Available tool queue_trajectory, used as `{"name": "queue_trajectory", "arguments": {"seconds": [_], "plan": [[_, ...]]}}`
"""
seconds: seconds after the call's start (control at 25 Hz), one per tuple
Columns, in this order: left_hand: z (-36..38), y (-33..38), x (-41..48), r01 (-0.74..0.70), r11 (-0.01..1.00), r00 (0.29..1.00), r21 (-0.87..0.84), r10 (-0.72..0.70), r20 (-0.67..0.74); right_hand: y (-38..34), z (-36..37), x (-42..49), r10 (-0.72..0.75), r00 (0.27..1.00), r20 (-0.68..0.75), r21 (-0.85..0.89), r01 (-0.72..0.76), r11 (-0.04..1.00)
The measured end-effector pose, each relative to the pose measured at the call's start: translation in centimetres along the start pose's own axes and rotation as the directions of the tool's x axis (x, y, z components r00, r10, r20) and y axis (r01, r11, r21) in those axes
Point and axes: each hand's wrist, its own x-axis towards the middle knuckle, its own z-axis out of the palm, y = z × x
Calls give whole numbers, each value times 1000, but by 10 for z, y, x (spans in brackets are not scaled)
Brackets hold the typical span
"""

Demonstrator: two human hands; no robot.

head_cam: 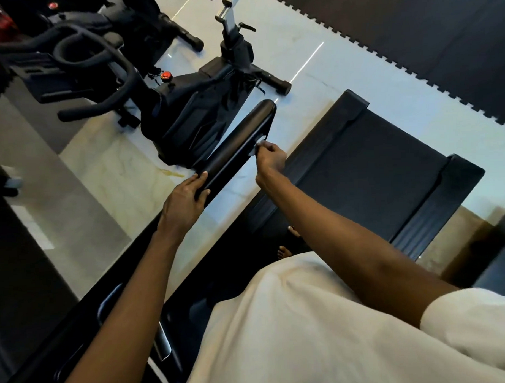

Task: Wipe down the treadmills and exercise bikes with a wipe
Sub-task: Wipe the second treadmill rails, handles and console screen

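Seen from above, a person in a pale shirt stands on a black treadmill (373, 170) whose belt fills the right centre of the frame. The wipe (257, 146) is only a small white scrap, so it could slip from the pinch or bunch up and miss most of the surface. A hard push could also send the fingers skidding off the glossy black edge. The left hand (185, 196), at centre frame, curls its fingers around the treadmill's handrail (238, 137) and grips it. The right hand (270, 159), just right of centre, has its fingers curled and pinches the wipe at its fingertips, pressing it against the side of the handrail near the rounded far end. The wipe sits just above and left of that hand, mostly hidden by the fingers. An exercise bike (191, 107) stands on the pale floor in the upper left, apart from both hands.
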Motion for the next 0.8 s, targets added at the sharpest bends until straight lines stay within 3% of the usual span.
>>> {"name": "queue_trajectory", "arguments": {"seconds": [0.16, 0.32, 0.48, 0.56, 0.68, 0.8], "plan": [[5, 8, 10, -9, 1000, 1000, 19, 8, 23, -3, -1, 0, -4, 1000, 14, 41, 3, 999], [8, 7, 9, -29, 999, 999, 38, 29, 16, -18, 0, 18, 156, 986, -60, 102, -150, 983], [6, 7, 6, -27, 999, 1000, 26, 27, 8, -28, -6, 22, 224, 974, -18, 151, -219, 964], [5, 8, 6, -41, 999, 999, 27, 40, 3, -38, -6, 24, 153, 988, -26, 169, -147, 975], [4, 8, 5, -21, 1000, 1000, 9, 21, 0, -44, -10, 14, -92, 996, -12, 99, 93, 991], [3, 5, 1, -9, 1000, 1000, -4, 9, 6, -32, -15, -4, -339, 940, 49, 5, 339, 941]]}}
